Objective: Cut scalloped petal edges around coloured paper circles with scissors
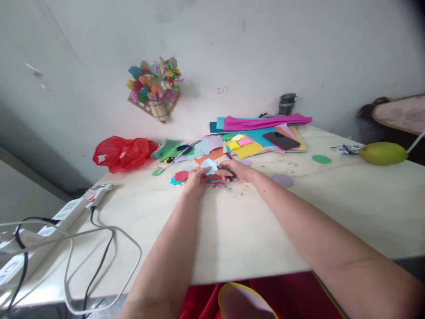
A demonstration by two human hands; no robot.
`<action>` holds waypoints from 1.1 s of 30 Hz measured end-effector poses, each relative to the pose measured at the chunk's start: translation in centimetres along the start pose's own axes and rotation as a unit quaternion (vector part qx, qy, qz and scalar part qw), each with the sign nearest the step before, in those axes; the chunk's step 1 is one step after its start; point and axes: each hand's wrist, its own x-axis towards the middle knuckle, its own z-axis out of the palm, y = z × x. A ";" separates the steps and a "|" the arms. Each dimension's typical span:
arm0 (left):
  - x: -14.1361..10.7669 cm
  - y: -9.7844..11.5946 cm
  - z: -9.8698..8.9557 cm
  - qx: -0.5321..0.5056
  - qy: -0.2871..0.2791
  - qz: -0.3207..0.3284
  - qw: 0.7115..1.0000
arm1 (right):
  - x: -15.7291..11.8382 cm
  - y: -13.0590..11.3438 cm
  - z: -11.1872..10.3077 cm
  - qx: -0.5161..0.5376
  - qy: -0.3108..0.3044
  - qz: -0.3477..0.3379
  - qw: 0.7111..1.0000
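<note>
Above a pale table, left grip pinching light-blue paper, right grip around black-handled scissors.

A red plastic bag rests against the wall.

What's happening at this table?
The left hand holds a pale blue paper piece with a scalloped edge; the right hand holds black-handled scissors right beside it. Small colored scraps lie below the hands. A red cut piece lies beside the left hand, and colored sheets are spread behind.
</note>
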 end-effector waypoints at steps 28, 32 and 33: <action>0.3 -0.2 -0.2 0.024 -0.002 0.000 1.000 | -0.5 -1.3 1.0 0.022 0.037 0.038 0.998; 0.2 -0.1 -0.1 0.020 0.013 0.007 1.000 | -0.3 -1.3 1.0 0.032 0.034 0.038 0.998; 0.2 -0.1 -0.1 0.017 0.015 0.009 1.000 | -0.2 -1.2 0.9 0.032 0.031 0.033 0.998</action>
